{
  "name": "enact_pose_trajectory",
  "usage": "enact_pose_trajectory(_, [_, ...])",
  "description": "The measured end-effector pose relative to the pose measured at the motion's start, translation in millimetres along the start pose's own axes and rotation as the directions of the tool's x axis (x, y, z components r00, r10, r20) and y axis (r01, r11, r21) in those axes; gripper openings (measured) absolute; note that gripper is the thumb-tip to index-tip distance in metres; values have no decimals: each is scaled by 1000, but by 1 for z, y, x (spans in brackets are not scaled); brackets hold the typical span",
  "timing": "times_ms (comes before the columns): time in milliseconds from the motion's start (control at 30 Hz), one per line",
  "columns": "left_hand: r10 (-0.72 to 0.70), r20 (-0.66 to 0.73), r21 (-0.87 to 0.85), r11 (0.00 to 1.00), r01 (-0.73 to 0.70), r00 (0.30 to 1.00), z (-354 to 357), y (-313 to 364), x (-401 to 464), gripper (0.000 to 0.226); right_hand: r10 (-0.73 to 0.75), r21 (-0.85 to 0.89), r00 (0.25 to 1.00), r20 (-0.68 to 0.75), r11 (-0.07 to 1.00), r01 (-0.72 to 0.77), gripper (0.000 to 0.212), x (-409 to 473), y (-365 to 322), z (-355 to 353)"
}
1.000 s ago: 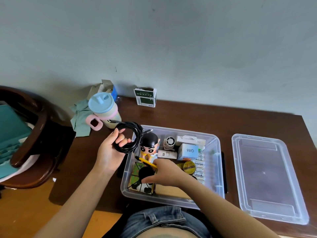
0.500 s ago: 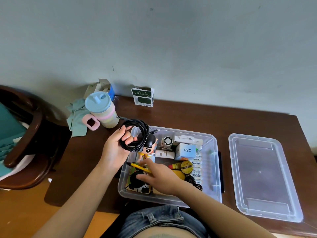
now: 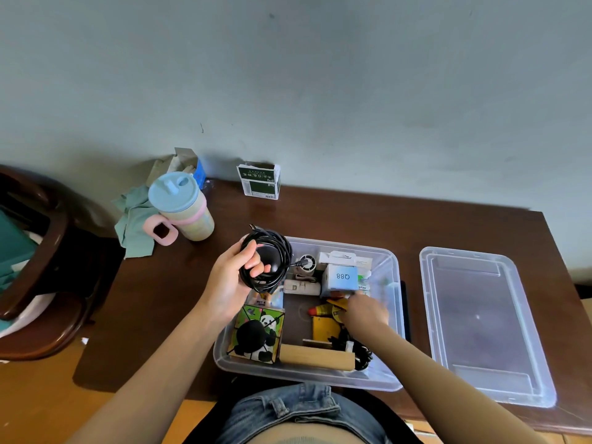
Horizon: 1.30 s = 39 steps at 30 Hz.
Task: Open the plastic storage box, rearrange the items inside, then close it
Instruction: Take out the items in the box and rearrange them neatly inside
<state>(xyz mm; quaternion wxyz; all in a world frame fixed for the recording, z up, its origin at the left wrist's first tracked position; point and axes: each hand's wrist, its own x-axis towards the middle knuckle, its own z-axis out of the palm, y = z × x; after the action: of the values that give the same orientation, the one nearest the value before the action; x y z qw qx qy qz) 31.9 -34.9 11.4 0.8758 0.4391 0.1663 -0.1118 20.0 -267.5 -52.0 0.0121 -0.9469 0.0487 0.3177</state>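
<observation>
A clear rectangular plastic storage box (image 3: 392,315) sits open on the dark brown wooden tabletop (image 3: 352,219), near its front edge, and its clear plastic lid (image 3: 480,322) lies flat on the tabletop just to the right of it. The left hand (image 3: 232,280) is raised over the box's far left corner with its fingers (image 3: 253,253) curled round a coiled black cable (image 3: 267,259), the thumb pressing the loops from the near side. The right hand (image 3: 365,310) reaches down inside the box, by a small light blue carton marked Q88 (image 3: 341,277) and a yellow and red tube (image 3: 326,310); it is blurred, so whether its fingers hold anything cannot be told. Also in the box are a square panda-print puzzle cube (image 3: 258,336) in the near left corner, a long pale wooden block (image 3: 315,357) along the near wall and a small white round fan (image 3: 306,263) toward the far wall. On the tabletop's far left stands a pastel cup with a blue lid and pink handle (image 3: 181,208) beside a crumpled pale green cloth (image 3: 134,225), and a green and white carton (image 3: 259,181) stands against the wall.
</observation>
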Motion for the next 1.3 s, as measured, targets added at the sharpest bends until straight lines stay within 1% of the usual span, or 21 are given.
enact_pose_trajectory(67, [5, 0, 13, 1000, -5, 1000, 0, -1, -1, 20, 11, 6, 1000, -22, 1000, -10, 23, 2, -1, 2])
enact_pose_trajectory(133, [6, -13, 18, 1000, -6, 1000, -2, -1, -1, 18, -6, 31, 1000, 0, 999, 6, 18, 2, -1, 1])
enact_pose_trajectory(233, [10, -48, -1, 1000, -10, 999, -5, 0, -1, 27, -53, 54, 999, 9, 997, 52, 9, -8, 0, -8])
enact_pose_trajectory(300, [15, -68, -11, 1000, -16, 998, -10, 3, -1, 27, -132, 125, 991, -30, 983, 135, 16, -17, -2, -18])
enact_pose_trajectory(367, [28, -94, -26, 999, -31, 995, -18, 6, 0, 22, -262, 326, 965, -35, 909, 259, 29, -30, -8, -30])
enact_pose_trajectory(433, [28, -115, -55, 998, -34, 993, -27, 8, 0, 23, -393, 523, 919, 20, 788, 326, 37, -43, -21, -42])
enact_pose_trajectory(467, [25, -124, -67, 997, -34, 992, -31, 8, 1, 24, -448, 577, 893, 47, 742, 342, 38, -48, -29, -46])
enact_pose_trajectory(500, [23, -130, -75, 997, -33, 991, -34, 8, 1, 24, -488, 593, 871, 59, 719, 363, 38, -51, -38, -47])
enact_pose_trajectory(567, [23, -137, -87, 996, -36, 990, -38, 8, 0, 24, -519, 538, 853, 56, 736, 412, 36, -50, -55, -44])
enact_pose_trajectory(700, [40, -147, -87, 995, -53, 988, -42, 6, -3, 23, -485, 334, 874, 6, 825, 456, 34, -46, -77, -34])
enact_pose_trajectory(800, [38, -151, -79, 996, -50, 988, -43, 4, -6, 24, -507, 159, 860, -62, 845, 510, 39, -46, -81, -26])
enact_pose_trajectory(867, [31, -150, -77, 996, -43, 988, -45, 2, -6, 24, -525, 64, 849, -61, 847, 528, 42, -45, -82, -24])
enact_pose_trajectory(967, [22, -142, -85, 996, -34, 990, -45, 1, -5, 23, -507, 62, 859, -76, 857, 511, 49, -43, -80, -25])
enact_pose_trajectory(1000, [23, -138, -87, 996, -35, 990, -45, 1, -5, 23, -499, 98, 860, -102, 856, 508, 49, -42, -76, -27])
enact_pose_trajectory(1067, [27, -120, -89, 995, -38, 992, -43, 2, -4, 23, -480, 224, 865, -143, 836, 501, 47, -39, -60, -32])
enact_pose_trajectory(1100, [30, -108, -90, 995, -40, 994, -42, 2, -4, 23, -465, 261, 874, -144, 834, 487, 46, -35, -48, -35])
enact_pose_trajectory(1133, [32, -97, -93, 995, -41, 995, -41, 3, -4, 23, -446, 263, 886, -126, 846, 463, 46, -30, -35, -36])
enact_pose_trajectory(1200, [32, -82, -89, 995, -39, 996, -38, 4, -4, 25, -397, 175, 916, -61, 899, 401, 45, -20, -9, -36])
enact_pose_trajectory(1300, [20, -57, -28, 999, -22, 998, -32, 5, -5, 25, -300, -19, 954, 9, 954, 300, 31, -5, 12, -19])
